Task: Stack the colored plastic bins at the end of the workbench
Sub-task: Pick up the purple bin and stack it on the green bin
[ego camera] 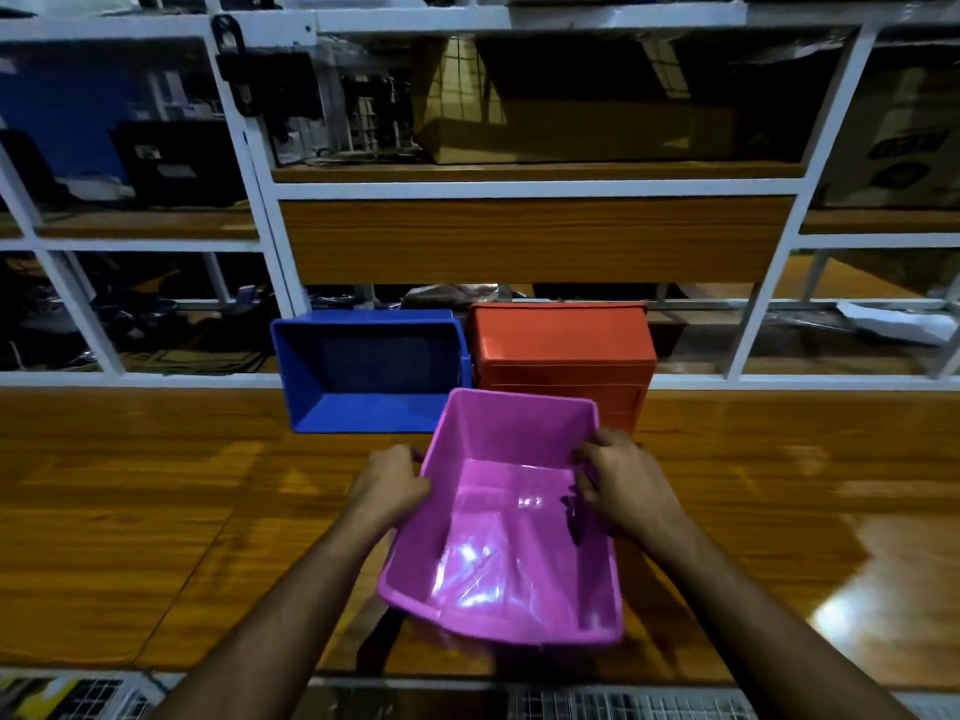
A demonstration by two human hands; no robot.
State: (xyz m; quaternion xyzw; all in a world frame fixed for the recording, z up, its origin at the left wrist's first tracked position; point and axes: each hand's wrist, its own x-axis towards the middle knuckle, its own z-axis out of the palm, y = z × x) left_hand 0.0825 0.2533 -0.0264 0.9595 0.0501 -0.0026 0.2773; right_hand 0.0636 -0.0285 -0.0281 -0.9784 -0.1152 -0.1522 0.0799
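I hold a pink plastic bin (pixel 498 543) with both hands, lifted and tilted above the wooden workbench (pixel 156 511), its open side facing me. My left hand (pixel 389 483) grips its left wall and my right hand (pixel 621 480) grips its right wall, fingers curled over the rim. Behind it, at the far edge of the bench, a blue bin (pixel 369 371) lies with its opening toward me. An orange-red bin (pixel 563 356) stands to the right of the blue one, bottom up; the pink bin covers its lower front.
A white-framed shelf unit (pixel 535 189) with wooden boards rises behind the bench, holding cardboard boxes (pixel 597 127) and dark equipment. Wire mesh (pixel 623 706) shows below the bench's near edge. Bare wood stretches left and right of the bins.
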